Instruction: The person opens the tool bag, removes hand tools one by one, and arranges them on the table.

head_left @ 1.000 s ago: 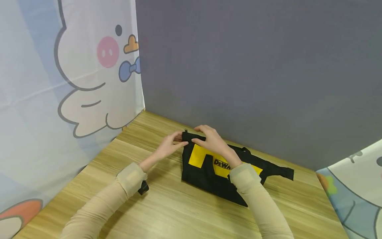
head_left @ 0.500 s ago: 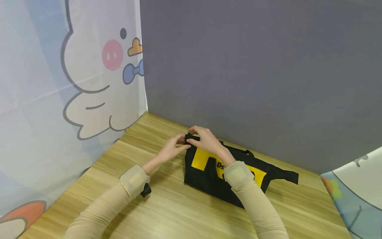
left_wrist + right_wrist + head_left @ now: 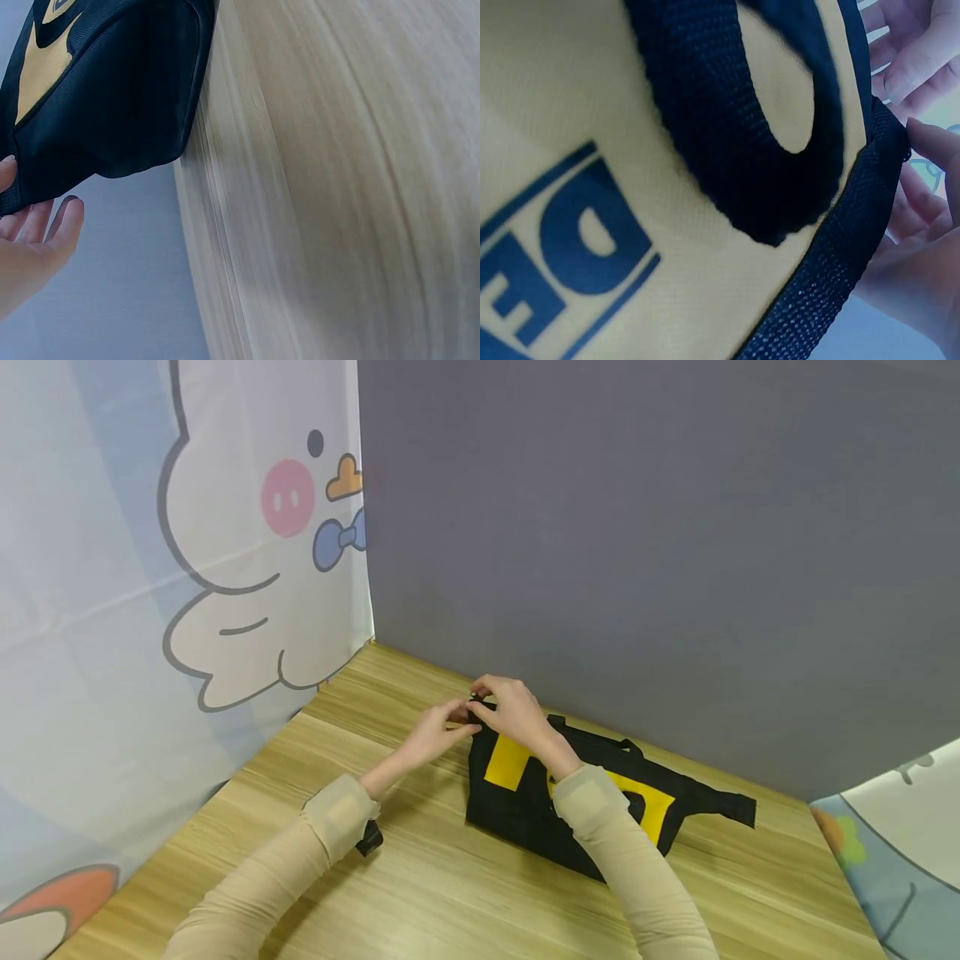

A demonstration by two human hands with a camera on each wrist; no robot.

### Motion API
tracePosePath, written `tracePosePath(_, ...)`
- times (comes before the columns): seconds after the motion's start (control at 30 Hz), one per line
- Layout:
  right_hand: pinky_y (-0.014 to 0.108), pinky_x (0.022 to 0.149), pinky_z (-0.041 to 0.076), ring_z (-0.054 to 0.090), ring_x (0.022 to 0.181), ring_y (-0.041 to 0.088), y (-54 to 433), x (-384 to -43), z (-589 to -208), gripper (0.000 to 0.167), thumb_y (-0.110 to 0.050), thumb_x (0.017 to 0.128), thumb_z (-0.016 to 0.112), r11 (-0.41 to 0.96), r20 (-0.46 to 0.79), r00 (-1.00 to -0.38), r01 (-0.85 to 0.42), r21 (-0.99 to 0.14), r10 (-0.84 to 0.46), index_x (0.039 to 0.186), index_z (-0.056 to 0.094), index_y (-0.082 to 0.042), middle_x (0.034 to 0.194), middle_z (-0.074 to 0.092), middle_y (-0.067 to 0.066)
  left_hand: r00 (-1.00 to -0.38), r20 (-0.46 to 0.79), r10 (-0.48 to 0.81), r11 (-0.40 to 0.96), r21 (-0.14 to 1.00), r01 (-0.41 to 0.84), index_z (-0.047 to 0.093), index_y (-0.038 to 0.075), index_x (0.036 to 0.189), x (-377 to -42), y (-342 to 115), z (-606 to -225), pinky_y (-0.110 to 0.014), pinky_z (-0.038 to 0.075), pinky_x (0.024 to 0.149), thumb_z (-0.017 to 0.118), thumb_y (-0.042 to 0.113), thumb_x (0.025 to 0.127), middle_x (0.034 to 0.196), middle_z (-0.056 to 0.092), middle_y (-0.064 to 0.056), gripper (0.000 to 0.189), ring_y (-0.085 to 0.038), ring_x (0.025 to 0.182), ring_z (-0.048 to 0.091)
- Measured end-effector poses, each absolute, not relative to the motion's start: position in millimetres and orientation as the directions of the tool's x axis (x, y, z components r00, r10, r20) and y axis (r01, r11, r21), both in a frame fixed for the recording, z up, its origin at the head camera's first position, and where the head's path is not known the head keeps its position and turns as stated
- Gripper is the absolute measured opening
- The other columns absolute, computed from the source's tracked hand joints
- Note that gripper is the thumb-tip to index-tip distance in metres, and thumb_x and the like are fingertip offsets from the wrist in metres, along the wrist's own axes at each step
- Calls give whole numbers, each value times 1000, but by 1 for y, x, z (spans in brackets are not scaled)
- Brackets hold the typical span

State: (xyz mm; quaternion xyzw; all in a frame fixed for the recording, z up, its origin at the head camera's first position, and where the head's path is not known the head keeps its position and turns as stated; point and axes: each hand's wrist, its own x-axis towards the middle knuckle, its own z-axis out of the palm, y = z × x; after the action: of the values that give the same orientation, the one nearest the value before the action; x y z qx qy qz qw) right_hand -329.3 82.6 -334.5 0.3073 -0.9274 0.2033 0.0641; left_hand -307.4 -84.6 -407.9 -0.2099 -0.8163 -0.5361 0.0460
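A black and yellow tool bag (image 3: 510,818) with DeWalt lettering stands on the wooden table, its far-right end drawn out into a flap. At the bag's upper left corner, my left hand (image 3: 427,739) pinches the fabric, thumb in front and fingers behind; the left wrist view shows this hand (image 3: 34,251) at the bag's dark end. My right hand (image 3: 513,714) reaches over the front to the same corner and pinches the end of the zipper there, the pull mostly hidden by the fingers. Black webbing handles (image 3: 705,135) cross the yellow panel close to the right wrist.
The wooden table (image 3: 420,902) runs to a grey panel (image 3: 637,568) just behind the bag. A cartoon-printed cloth (image 3: 90,610) borders the left side, and another printed cloth (image 3: 907,827) the right. A small black device (image 3: 370,839) shows beside the left cuff.
My right hand has moved left and closed in on the zipper end at the bag's corner. My left hand stays at that corner. The whole view has shifted slightly.
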Motion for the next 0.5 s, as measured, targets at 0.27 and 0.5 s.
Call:
tracePosePath(0.27, 42, 93, 56, 67, 107, 28, 78, -329, -333, 29, -20, 94, 69, 739, 261, -808, -589, -327, -528, 120, 68, -7, 112, 72, 9, -911, 285, 296, 344, 859, 381, 57, 5, 135, -309, -84, -409, -48, 53, 99, 65, 17, 96, 122, 69, -16, 41, -33, 114, 66)
tracePosePath(0.5, 39, 89, 57, 66, 105, 25, 78, -328, -330, 28, -16, 95, 68, 713, 248, -798, -602, -359, -549, 121, 68, -8, 114, 69, 10, -910, 298, 289, 355, 849, 391, 60, 3, 130, -309, -84, -409, -48, 53, 98, 66, 16, 96, 119, 70, -17, 37, -34, 112, 67)
